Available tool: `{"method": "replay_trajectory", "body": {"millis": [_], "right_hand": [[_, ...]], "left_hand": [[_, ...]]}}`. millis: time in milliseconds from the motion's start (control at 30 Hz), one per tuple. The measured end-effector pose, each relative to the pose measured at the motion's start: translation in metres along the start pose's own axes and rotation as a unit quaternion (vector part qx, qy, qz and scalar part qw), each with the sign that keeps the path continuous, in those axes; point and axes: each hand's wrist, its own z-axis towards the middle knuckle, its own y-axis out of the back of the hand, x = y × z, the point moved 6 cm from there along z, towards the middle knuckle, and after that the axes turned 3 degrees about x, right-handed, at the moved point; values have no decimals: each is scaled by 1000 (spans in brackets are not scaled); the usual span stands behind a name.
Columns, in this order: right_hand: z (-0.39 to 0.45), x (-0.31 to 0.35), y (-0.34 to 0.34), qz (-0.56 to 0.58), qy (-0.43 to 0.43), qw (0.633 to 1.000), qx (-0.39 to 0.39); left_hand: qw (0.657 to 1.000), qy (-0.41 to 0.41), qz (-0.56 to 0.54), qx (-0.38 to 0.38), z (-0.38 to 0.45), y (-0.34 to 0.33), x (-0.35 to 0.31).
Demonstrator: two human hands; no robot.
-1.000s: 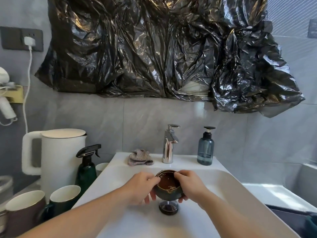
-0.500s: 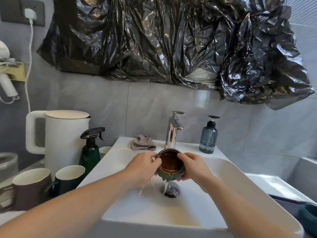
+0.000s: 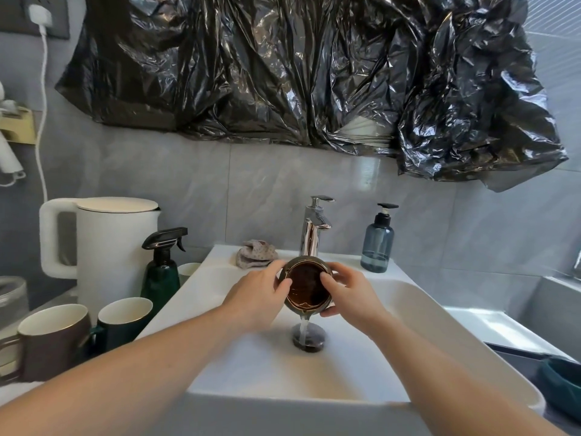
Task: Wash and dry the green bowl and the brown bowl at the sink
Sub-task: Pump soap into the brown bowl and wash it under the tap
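A small bowl (image 3: 305, 286), brown inside with a dark outside and a gold rim, is tilted toward me over the white sink (image 3: 418, 313), just below the chrome tap (image 3: 314, 228). My left hand (image 3: 254, 297) grips its left rim with the thumb inside. My right hand (image 3: 349, 294) grips its right rim, thumb also inside. Water pours from the bowl's near lip onto the drain (image 3: 308, 336). A dark green object (image 3: 562, 382) at the far right edge is mostly cut off.
A crumpled grey cloth (image 3: 256, 253) lies on the sink's back ledge left of the tap; a blue soap dispenser (image 3: 377, 243) stands to its right. To the left stand a white kettle (image 3: 110, 247), a green spray bottle (image 3: 163, 269), and brown (image 3: 53, 338) and green (image 3: 125, 319) mugs.
The bowl has tipped further toward me, and a steady stream of water now pours from its near lip onto the drain. Both hands keep their hold on the rim.
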Motion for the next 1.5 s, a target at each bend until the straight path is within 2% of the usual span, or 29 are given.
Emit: {"method": "replay_trajectory", "body": {"millis": [500,933,1500], "right_hand": [[-3,7,-3,4,20,1000,14],[-6,10,-4,21,18,999,24],[-5,7,-6,1,7,999,49]], "left_hand": [[1000,-16,5,-9,-2,1,-1],[997,-43,60,-16,-5,7,-6],[996,-42,74,11,-4,2,1]]}}
